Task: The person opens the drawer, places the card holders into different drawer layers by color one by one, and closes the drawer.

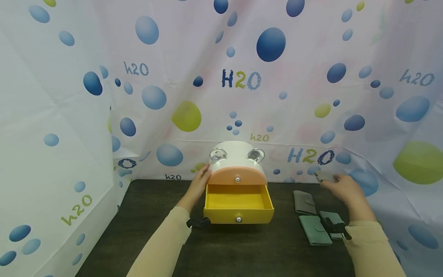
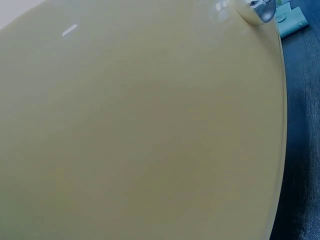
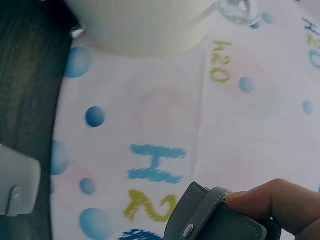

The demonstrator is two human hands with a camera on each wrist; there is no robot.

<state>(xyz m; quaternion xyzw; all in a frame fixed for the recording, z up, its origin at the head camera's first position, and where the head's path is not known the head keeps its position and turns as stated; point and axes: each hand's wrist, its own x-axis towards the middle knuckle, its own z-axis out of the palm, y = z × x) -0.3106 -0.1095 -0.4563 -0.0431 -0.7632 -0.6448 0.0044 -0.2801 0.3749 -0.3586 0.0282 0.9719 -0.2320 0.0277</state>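
A small white drawer cabinet [image 1: 233, 153] with two clear, ear-like loops stands on the table, its yellow drawer [image 1: 238, 216] pulled out and nothing inside. Against its left side rests my left hand [image 1: 198, 186], fingers extended; the left wrist view shows mostly the drawer front [image 2: 150, 120]. My right hand [image 1: 347, 189] pinches a grey snap wallet [image 3: 215, 215] above the table's right rear, thumb on its strap. Below that hand lie a grey-brown wallet [image 1: 304, 202], a green wallet [image 1: 315, 230] and another green wallet [image 1: 332, 216], partly hidden by the wrist camera.
An orange upper drawer [image 1: 237, 175] with a round knob is closed above the yellow one. Directly behind the dark table [image 1: 152, 215] hangs a white curtain [image 1: 207, 50] with blue and green dots. It also runs along the left and right sides.
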